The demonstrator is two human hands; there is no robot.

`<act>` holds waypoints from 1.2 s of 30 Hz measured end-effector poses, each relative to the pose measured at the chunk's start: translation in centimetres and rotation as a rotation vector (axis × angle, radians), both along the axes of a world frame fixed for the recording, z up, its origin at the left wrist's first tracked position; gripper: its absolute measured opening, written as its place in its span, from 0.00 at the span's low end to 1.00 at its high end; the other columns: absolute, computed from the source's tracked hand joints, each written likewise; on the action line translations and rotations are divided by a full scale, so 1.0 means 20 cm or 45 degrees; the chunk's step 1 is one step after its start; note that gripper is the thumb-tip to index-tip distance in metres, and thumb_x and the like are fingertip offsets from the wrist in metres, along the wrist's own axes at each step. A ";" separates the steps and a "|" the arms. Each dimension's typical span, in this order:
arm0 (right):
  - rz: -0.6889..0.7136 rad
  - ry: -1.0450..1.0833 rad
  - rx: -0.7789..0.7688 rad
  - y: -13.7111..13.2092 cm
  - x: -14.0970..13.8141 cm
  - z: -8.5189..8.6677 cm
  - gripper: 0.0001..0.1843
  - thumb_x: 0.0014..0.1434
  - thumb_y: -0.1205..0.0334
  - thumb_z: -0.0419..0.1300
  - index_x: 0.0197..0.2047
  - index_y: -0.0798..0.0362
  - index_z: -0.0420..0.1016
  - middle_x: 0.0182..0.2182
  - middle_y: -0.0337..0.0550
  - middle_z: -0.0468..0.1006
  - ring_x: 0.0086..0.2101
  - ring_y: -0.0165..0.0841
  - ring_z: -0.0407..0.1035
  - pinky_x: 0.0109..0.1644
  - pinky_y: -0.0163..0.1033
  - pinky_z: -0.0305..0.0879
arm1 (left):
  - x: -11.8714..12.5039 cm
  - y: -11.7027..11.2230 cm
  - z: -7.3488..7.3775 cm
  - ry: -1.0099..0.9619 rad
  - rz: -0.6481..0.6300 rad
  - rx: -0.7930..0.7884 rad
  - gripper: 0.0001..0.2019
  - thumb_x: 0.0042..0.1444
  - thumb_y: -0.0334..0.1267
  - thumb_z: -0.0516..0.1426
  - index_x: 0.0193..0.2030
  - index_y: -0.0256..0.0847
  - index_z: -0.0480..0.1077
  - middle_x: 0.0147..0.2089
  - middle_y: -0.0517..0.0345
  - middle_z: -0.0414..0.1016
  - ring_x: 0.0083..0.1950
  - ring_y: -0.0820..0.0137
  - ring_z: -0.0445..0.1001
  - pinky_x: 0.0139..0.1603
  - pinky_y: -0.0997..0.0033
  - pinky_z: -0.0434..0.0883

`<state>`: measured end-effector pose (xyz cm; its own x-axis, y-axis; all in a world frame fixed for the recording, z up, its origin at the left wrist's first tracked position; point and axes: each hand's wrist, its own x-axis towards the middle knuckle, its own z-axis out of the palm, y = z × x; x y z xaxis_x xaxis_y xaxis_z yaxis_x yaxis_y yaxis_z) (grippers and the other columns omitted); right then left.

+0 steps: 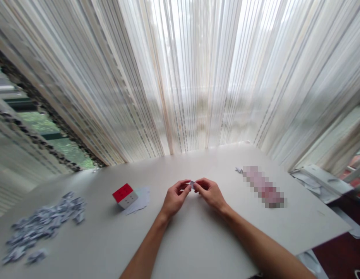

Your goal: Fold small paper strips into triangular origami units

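My left hand [174,198] and my right hand [210,193] meet over the middle of the white table [197,240]. Both pinch one small greyish-white piece of paper [192,183] between thumb and fingertips. The paper is tiny and mostly hidden by the fingers. Left of my hands a red and white cube [125,195] sits on a few flat white paper sheets [141,201].
A heap of several small folded grey-white paper pieces [43,226] lies at the table's left. A pixelated pinkish object [263,186] lies at the right. Striped sheer curtains [180,77] hang behind the table. Papers and a white frame [322,178] stand off the right edge.
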<state>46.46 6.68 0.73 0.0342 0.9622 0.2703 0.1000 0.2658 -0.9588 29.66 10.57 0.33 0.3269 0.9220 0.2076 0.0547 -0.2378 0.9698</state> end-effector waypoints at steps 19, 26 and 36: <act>-0.143 -0.139 0.164 0.00 -0.01 -0.01 0.12 0.56 0.57 0.63 0.43 0.52 0.75 0.33 0.43 0.79 0.33 0.33 0.74 0.35 0.36 0.70 | 0.00 -0.01 -0.01 0.085 0.044 0.111 0.15 0.57 0.44 0.58 0.47 0.39 0.75 0.43 0.51 0.80 0.38 0.66 0.78 0.41 0.69 0.75; -0.186 -0.135 0.168 0.00 0.00 -0.01 0.11 0.57 0.56 0.63 0.41 0.53 0.76 0.34 0.44 0.80 0.34 0.34 0.75 0.38 0.38 0.71 | 0.01 -0.02 0.00 0.090 0.067 0.107 0.13 0.55 0.44 0.60 0.44 0.39 0.77 0.41 0.52 0.81 0.39 0.66 0.78 0.40 0.70 0.75; -0.178 -0.153 0.198 0.00 0.00 -0.02 0.11 0.57 0.56 0.63 0.41 0.52 0.78 0.36 0.45 0.81 0.34 0.35 0.75 0.38 0.39 0.72 | 0.01 -0.02 0.00 0.055 0.055 0.122 0.13 0.57 0.43 0.58 0.44 0.38 0.76 0.37 0.53 0.80 0.36 0.68 0.77 0.39 0.72 0.74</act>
<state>46.38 6.71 0.31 0.1226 0.8967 0.4253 0.2573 0.3852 -0.8863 29.93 10.08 0.43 0.2980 0.9119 0.2822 0.1078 -0.3258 0.9393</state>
